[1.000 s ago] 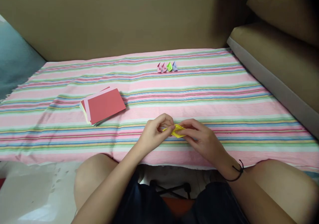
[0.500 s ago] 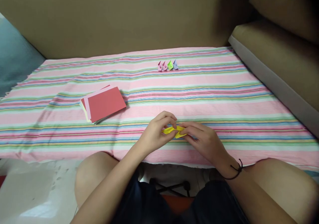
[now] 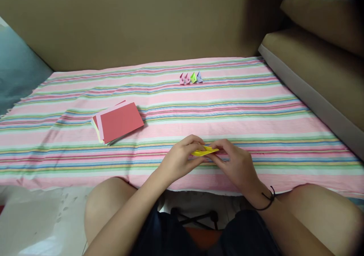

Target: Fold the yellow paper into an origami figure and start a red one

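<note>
A small piece of folded yellow paper (image 3: pixel 203 151) is held between my two hands, just above the near part of the striped cloth. My left hand (image 3: pixel 182 155) grips its left end, with fingers curled over the top and the thumb below. At the other end, my right hand (image 3: pixel 234 159) pinches the paper between fingers and thumb. Fingertips hide parts of its folds. Farther back stand several small folded paper pieces in a row: pink ones (image 3: pixel 184 79), a lime green one (image 3: pixel 193 77) and a pale purple one (image 3: pixel 199 77).
A stack of coloured paper sheets (image 3: pixel 122 123), red on top, lies to the left on the striped cloth (image 3: pixel 159 127). Behind rises a brown sofa back (image 3: pixel 142 24). Brown cushions (image 3: pixel 313 62) border the right side, and a blue-grey cushion (image 3: pixel 19 62) the left.
The yellow paper has turned and now looks narrower, its point toward the right. My fingers have shifted their hold on it. The whole view has tilted slightly upward.
</note>
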{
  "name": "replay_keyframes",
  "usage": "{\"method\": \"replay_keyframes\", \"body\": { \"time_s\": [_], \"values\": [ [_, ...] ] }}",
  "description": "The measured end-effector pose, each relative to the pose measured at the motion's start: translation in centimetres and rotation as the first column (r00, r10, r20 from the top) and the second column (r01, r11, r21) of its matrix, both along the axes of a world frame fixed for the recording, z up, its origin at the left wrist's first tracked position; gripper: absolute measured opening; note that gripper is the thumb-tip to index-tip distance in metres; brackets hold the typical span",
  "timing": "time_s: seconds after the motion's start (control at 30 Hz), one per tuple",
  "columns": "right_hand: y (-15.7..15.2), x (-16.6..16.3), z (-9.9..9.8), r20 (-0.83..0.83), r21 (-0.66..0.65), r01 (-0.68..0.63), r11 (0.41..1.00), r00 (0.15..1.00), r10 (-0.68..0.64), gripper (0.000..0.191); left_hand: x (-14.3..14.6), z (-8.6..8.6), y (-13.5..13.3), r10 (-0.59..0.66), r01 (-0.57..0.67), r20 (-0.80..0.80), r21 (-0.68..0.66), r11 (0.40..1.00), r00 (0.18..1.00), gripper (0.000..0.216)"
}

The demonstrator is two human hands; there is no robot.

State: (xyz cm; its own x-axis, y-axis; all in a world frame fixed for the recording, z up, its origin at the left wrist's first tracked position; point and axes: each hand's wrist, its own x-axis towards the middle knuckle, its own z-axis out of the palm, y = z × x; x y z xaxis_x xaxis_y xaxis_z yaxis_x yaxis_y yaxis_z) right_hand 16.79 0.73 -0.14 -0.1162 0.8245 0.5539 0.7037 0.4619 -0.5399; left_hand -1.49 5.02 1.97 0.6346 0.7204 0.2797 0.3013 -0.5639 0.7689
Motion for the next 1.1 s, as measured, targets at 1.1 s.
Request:
{"method": "replay_keyframes", "body": {
  "time_s": [1.1],
  "values": [
    [0.6,-0.6,0.0,0.122,0.073,-0.152,0.986,0.982,0.143,0.026,0.4,-0.7,-0.2,0.103,0.030,-0.237,0.500,0.866,0.966,0.017]
  ]
}}
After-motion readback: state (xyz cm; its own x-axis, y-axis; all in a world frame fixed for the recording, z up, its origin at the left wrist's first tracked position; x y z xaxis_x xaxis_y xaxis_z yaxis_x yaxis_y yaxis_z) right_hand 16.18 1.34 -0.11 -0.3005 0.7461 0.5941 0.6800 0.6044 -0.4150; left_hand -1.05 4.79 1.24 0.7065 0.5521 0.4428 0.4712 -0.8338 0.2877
